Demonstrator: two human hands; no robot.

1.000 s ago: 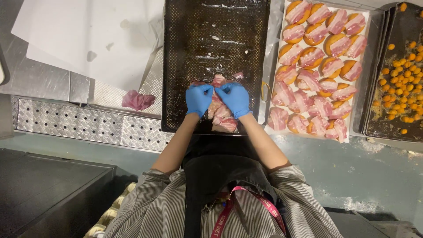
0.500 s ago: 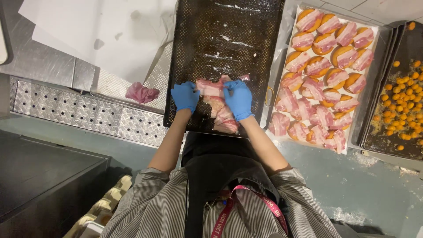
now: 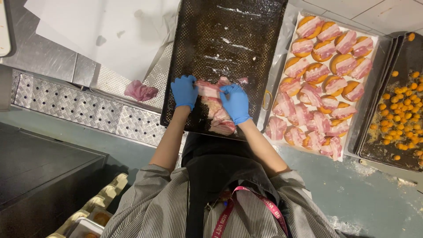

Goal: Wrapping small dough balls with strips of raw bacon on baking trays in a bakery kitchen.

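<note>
Left hand: the left hand [image 3: 184, 91], in a blue glove, rests on the near part of the dark tray [image 3: 229, 53] with its fingers closed on the left end of a bacon strip [image 3: 207, 89].
Right hand: the right hand [image 3: 235, 103], also in a blue glove, pinches the right end of the same bacon strip, fingers curled around it.
Bacon strip: pink and white, stretched between the two hands, just above a small pile of bacon [image 3: 219, 118] that lies on the near edge of the dark tray.
Dark tray: black, perforated, greasy, with white streaks on its far part; it sits straight ahead of the person.
White tray: a white tray [image 3: 294, 36] just to the right of the dark one holds rows of orange buns topped with bacon [image 3: 324, 50].
Far right: another dark tray [image 3: 412, 55] carries small orange pieces [image 3: 398, 114] scattered over it.
Left side: a crumpled pink scrap [image 3: 140, 91] lies on the metal counter [image 3: 53, 66], near white paper sheets [image 3: 101, 31].
Clothing: striped shirt, black apron [image 3: 220, 172], pink lanyard [image 3: 257, 205].
</note>
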